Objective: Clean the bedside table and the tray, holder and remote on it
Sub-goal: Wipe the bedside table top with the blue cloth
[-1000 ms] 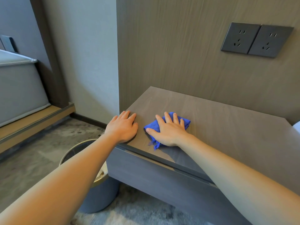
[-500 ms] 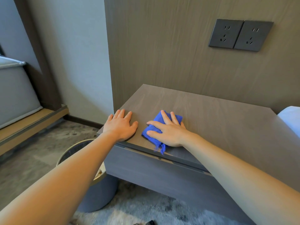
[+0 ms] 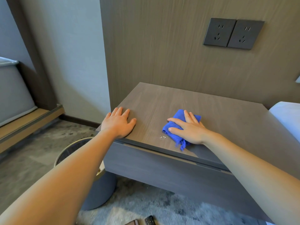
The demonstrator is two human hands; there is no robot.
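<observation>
The bedside table [image 3: 203, 109] is a grey-brown wood top with a dark drawer front below. My right hand [image 3: 189, 128] lies flat with straight fingers on a crumpled blue cloth [image 3: 176, 127], pressing it onto the top near the front edge. A few pale crumbs [image 3: 162, 136] lie just left of the cloth. My left hand [image 3: 119, 123] rests flat on the table's front left corner, holding nothing. At the bottom edge, on the floor, part of a dark remote [image 3: 150, 220] and a brown item [image 3: 133, 222] show; no tray or holder is recognisable.
A grey waste bin [image 3: 73, 148] with a gold rim stands on the floor under the table's left corner. Two dark wall sockets [image 3: 233, 33] sit above the table. White bedding [image 3: 287, 117] lies at the right, another bed's base [image 3: 30, 122] at the far left.
My right hand has slid the blue cloth to the right along the front of the table top, away from my left hand, which stays on the left corner. Crumbs now show beside the cloth.
</observation>
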